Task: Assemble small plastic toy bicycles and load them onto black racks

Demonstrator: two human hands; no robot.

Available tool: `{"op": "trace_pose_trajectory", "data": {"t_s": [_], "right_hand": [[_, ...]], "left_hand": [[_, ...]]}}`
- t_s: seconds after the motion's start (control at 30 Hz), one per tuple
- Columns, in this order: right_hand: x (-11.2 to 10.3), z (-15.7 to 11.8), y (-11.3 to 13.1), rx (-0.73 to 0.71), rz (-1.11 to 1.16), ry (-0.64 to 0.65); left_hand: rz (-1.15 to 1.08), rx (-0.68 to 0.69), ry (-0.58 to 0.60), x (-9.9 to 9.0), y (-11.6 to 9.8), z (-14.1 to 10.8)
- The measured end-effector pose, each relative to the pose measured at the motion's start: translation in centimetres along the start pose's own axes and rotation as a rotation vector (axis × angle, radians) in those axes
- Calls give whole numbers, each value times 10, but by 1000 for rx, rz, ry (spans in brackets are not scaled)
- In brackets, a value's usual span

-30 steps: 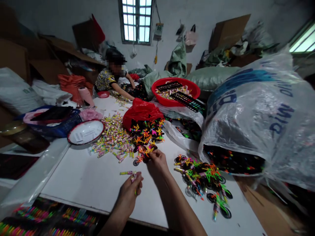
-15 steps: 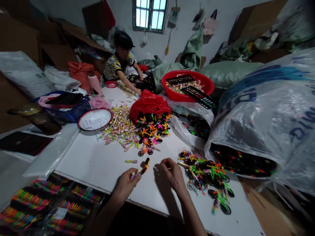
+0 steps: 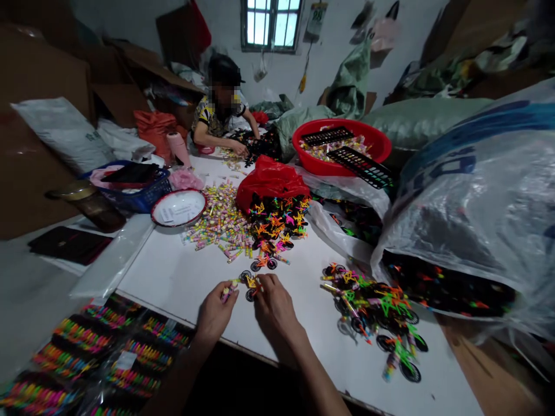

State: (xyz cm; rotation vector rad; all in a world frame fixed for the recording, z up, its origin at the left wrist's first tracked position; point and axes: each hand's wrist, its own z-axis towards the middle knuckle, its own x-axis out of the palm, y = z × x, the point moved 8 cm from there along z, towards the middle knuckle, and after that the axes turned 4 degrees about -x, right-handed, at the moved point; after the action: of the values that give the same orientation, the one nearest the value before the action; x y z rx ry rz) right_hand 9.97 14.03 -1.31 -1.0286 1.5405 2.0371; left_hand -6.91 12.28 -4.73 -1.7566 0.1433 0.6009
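Left hand (image 3: 213, 312) and right hand (image 3: 274, 306) closed in, toy bicycle (image 3: 250, 286) pointing forward.

Wall card (image 3: 316, 14) beside window (image 3: 271, 26): dark digits at top, seemingly 28, not certain. Clear plastic sack (image 3: 472, 190): large blue lettering, creased, unreadable. White sack (image 3: 65, 130) at left: green print, too small. White label (image 3: 166, 215) on plate (image 3: 178, 207), white label (image 3: 126, 360) on packet (image 3: 104, 352) of colored strips: both illegible.
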Motion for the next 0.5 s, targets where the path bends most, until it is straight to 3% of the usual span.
{"op": "trace_pose_trajectory", "data": {"t_s": [0.13,0.23,0.3,0.43,0.5], "right_hand": [[-1,-12,4,-52,8,-44],[-3,-23,-2,-79,138,-105],[-5,-33,-18,-9,280,-165],[1,-50,-49,252,573,-185],[0,-50,-44,257,664,-181]], "left_hand": [[-51,82,-21,8,-25,26],[-170,-10,61,24,-30,45],[-240,-73,116,29,-29,51],[-451,-219,258,35,-25,39],[-539,-285,346,42,-27,23]]}}
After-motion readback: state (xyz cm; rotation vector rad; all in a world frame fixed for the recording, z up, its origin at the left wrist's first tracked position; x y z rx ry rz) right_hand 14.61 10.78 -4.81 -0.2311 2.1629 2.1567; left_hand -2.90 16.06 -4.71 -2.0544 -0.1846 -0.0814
